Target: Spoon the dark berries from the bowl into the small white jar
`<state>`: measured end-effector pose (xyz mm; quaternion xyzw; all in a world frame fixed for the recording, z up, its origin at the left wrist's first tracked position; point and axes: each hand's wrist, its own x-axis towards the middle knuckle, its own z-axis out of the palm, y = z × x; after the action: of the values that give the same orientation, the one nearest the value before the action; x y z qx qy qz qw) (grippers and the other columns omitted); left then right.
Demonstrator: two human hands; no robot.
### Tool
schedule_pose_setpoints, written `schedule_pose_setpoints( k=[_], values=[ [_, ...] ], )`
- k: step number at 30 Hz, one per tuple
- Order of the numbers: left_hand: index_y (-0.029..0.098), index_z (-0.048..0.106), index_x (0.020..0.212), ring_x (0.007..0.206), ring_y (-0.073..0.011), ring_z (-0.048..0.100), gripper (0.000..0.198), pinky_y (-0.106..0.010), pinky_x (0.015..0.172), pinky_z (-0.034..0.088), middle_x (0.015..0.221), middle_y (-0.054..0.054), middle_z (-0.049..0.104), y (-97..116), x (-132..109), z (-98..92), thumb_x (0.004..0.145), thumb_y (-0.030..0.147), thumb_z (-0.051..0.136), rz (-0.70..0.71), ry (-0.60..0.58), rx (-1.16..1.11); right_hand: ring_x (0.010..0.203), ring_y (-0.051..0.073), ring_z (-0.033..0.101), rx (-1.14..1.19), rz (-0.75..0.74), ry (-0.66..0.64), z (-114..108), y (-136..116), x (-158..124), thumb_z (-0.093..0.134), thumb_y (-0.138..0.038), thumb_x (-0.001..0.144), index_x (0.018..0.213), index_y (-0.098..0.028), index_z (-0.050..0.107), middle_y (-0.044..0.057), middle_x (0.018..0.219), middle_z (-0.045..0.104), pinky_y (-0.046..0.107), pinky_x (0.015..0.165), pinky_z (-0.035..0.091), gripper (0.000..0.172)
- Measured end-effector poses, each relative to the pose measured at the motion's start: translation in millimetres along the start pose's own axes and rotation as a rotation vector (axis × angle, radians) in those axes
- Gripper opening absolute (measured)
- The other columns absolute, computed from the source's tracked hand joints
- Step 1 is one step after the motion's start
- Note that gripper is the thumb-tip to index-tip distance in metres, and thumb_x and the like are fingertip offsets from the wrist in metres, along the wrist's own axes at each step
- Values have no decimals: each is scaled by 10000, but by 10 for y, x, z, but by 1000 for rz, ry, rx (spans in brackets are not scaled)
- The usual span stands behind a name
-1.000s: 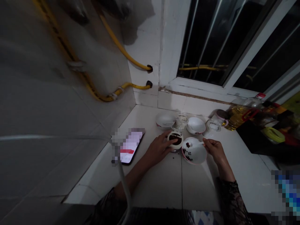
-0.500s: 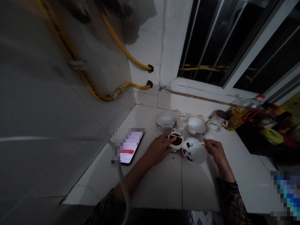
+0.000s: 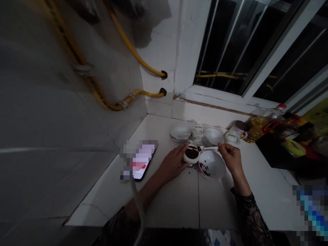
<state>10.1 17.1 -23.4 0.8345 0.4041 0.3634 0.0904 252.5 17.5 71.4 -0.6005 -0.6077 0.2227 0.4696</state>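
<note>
My left hand [image 3: 175, 160] is wrapped round a small white-rimmed jar [image 3: 191, 160], its lid tipped back. Dark reddish-brown bits [image 3: 191, 152] fill the jar; their kind is too small to tell. Between finger and thumb, my right hand [image 3: 230, 155] pinches the handle of a small white spoon [image 3: 208, 148]. The spoon's bowl is at the jar's right rim, with a few dark bits in it. Just below the spoon stands a white bowl [image 3: 215, 167] with dark bits scattered on its left inside.
Behind the jar stand two white bowls [image 3: 179, 132] [image 3: 213, 136] and a second small jar [image 3: 197, 132]. A phone [image 3: 143, 160] with a lit screen lies left. Further right are lidded jars [image 3: 232, 137], an oil bottle [image 3: 256, 128] and a black box [image 3: 273, 150]. A pale cable [image 3: 138, 201] hangs in front.
My right hand has raised the spoon from over the white bowl, up and left to the jar's rim. The left index finger has moved off the jar's opening to its rim.
</note>
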Motion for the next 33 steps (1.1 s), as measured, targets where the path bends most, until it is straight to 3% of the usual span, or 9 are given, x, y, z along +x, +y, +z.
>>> schedule_pose_setpoints(
  k=[7,10,17,21,27,33],
  values=[
    [217,203,1525,1346,-301,477,719,-491,1069,451,1482,-175,457,-23,-6,13,933,404,565,37,29,-12,544,124,562,-428,-581,2,164,-183,-150,472,-420,966,688,-181,656,48,613,642,236,554,391,411],
    [227,206,1526,1328,-297,486,697,-494,1063,450,1478,-161,468,5,12,-12,942,385,552,58,29,-15,544,122,582,-526,-720,51,129,-161,-179,478,-335,984,707,-180,663,51,621,659,231,557,406,368],
    [233,312,1477,1289,-284,494,605,-493,1046,455,1446,-141,500,62,43,-58,932,294,568,105,36,-54,539,114,586,-671,-712,196,29,-24,-155,498,-315,984,731,-172,662,41,630,667,228,541,383,334],
    [226,370,1433,1300,-275,491,551,-494,1057,443,1438,-134,510,64,40,-64,924,265,577,100,36,-67,547,115,591,-654,-718,168,70,-15,-172,495,-291,985,720,-168,653,44,632,662,229,551,382,332],
    [229,293,1482,1365,-282,458,630,-484,1085,418,1455,-146,505,69,29,-65,927,321,575,46,24,-80,537,120,574,-572,-707,116,175,-60,-220,475,-305,986,716,-177,661,43,610,641,237,550,388,353],
    [247,213,1522,1437,-289,362,705,-501,1108,390,1482,-129,485,88,29,-95,924,303,583,71,-13,-88,527,128,553,-480,-484,163,-39,-11,-174,447,-442,980,717,-187,668,47,612,653,243,535,377,429]
  ],
)
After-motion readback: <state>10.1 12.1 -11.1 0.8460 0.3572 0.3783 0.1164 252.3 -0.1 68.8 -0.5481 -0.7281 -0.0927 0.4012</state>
